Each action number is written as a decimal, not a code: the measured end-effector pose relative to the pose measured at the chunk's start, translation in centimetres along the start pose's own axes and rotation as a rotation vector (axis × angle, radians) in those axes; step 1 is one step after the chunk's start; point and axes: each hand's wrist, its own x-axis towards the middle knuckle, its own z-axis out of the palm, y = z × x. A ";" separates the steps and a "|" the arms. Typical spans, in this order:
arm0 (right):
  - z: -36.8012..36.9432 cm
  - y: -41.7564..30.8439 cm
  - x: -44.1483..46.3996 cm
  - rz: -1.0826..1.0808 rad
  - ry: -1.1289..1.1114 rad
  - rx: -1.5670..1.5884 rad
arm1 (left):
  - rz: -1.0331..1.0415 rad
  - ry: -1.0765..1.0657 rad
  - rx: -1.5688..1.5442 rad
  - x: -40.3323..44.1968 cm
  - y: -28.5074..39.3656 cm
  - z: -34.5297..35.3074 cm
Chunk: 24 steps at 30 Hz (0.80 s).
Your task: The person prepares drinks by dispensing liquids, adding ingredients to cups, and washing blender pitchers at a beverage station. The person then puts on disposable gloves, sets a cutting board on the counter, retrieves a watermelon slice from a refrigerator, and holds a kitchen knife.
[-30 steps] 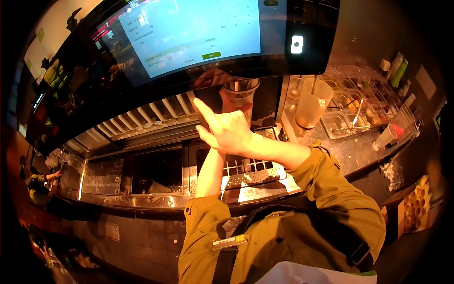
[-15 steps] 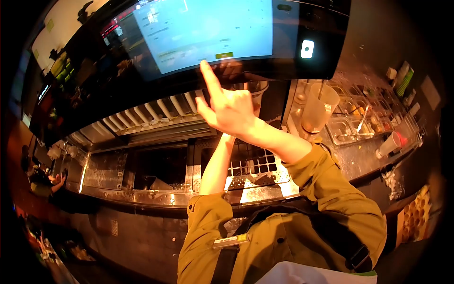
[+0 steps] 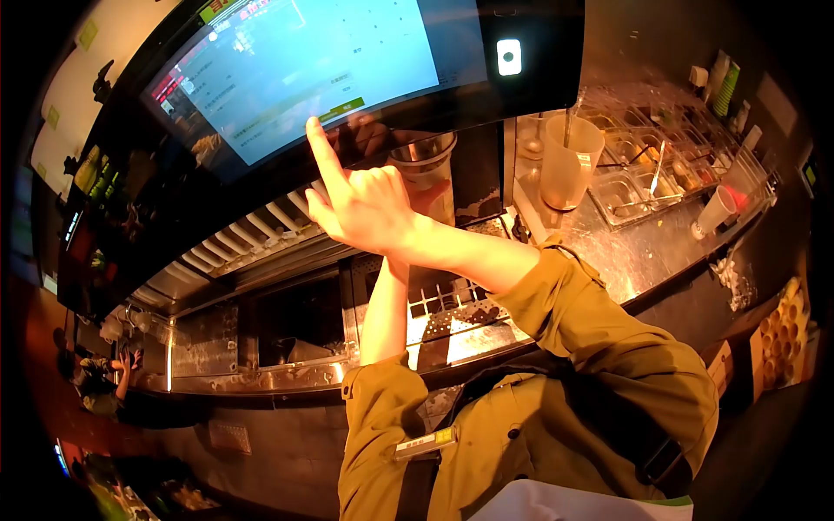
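Note:
My right hand (image 3: pixel 369 204) points at a large touchscreen (image 3: pixel 347 52), its index finger stretched out and its thumb apart. The fingertip is at the lower part of the lit display, close to a green button (image 3: pixel 340 109); whether it touches the glass I cannot tell. My right forearm crosses in front of my left one. Behind the right wrist, my left hand (image 3: pixel 432 196) is mostly hidden, with reddish, shadowed fingers showing around a clear plastic cup (image 3: pixel 426 154) just below the screen's edge.
A translucent pitcher (image 3: pixel 572 165) stands on the steel counter at right, beside several ingredient tubs (image 3: pixel 621 195) and a lying cup (image 3: pixel 717 211). Below my arms is a drain grid (image 3: pixel 443 300). Another person's hands (image 3: pixel 129 360) show at far left.
The view has tilted and turned, so the screen and both arms sit further left. My right finger stays near the green button. More of the cup shows beside my right wrist.

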 end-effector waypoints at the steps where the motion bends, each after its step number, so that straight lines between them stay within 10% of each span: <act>1: 0.0 0.0 -0.1 0.006 -0.009 0.001 | -0.002 0.002 0.006 -0.1 0.0 -0.1; 24: 0.9 0.1 -0.3 0.033 0.050 0.032 | -0.049 0.013 0.195 0.2 -1.8 -0.6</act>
